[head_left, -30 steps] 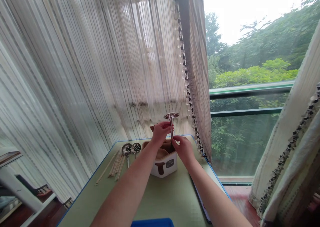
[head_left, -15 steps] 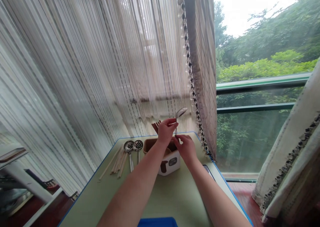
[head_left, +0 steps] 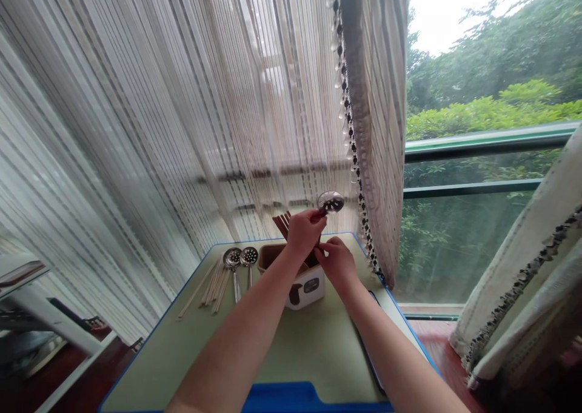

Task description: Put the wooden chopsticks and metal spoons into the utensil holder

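Observation:
A slotted spoon [head_left: 331, 202] is held upright over the container, its perforated bowl at the top. My left hand [head_left: 304, 231] is closed around the handle just below the bowl. Lower down, the fingers of my right hand [head_left: 337, 260] pinch the handle near its end. Under both hands stands a white container [head_left: 310, 290] with a brown inside and a dark label on its front. Dark brown chopsticks [head_left: 280, 224] lean out behind my left hand. My left wrist and forearm hide part of the container's opening.
Left of the container lie a slotted ladle [head_left: 232, 258], a second slotted ladle [head_left: 249, 256] and several light wooden chopsticks [head_left: 213, 292]. A phone-like flat dark object [head_left: 373, 364] lies partly under my right forearm. Something blue [head_left: 284, 395] sits at the near edge. Curtains [head_left: 273, 128] hang behind the table.
The spoon has turned, so its perforated bowl now faces me rather than showing edge-on. Both hands stay above the container. The view has shifted slightly.

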Action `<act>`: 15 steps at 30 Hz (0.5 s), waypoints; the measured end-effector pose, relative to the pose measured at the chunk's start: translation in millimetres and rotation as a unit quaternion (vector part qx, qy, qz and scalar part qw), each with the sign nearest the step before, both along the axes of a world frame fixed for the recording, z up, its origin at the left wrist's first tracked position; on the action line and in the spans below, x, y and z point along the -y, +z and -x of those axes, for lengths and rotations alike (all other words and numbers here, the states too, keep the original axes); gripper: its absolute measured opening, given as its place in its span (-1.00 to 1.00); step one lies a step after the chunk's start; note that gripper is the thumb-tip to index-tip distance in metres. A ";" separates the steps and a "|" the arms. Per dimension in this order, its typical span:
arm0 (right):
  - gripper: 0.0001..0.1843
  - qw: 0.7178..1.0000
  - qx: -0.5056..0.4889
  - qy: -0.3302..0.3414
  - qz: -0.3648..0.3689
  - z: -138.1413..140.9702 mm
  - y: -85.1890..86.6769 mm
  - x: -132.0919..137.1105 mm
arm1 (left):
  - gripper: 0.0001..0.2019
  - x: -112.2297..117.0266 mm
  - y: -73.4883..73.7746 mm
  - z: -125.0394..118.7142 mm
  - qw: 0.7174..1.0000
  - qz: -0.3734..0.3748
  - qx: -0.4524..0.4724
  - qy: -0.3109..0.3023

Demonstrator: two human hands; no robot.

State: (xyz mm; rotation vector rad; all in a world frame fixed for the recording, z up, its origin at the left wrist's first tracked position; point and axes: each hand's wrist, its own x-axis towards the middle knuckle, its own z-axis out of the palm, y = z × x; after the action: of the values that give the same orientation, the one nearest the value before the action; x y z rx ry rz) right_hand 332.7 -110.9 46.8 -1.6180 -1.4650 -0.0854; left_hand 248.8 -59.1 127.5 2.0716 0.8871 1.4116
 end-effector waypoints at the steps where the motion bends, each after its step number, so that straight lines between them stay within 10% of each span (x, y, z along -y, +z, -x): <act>1: -0.80 1.000 0.005 0.008 0.003 0.4 1.4 1.2 | -0.83 0.5 0.3 0.4 1.000 -0.008 -0.008 0.013; 15: -0.65 0.967 -0.241 0.052 -0.057 -50.3 36.9 13.4 | -0.83 -1.5 -26.9 13.8 0.999 0.009 -0.015 0.027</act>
State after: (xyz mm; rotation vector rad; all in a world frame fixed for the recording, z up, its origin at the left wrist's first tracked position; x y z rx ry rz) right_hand 383.0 -124.3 83.7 -1.3458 -1.1398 0.2635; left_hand 235.0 -57.7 100.6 2.0753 0.9725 1.3981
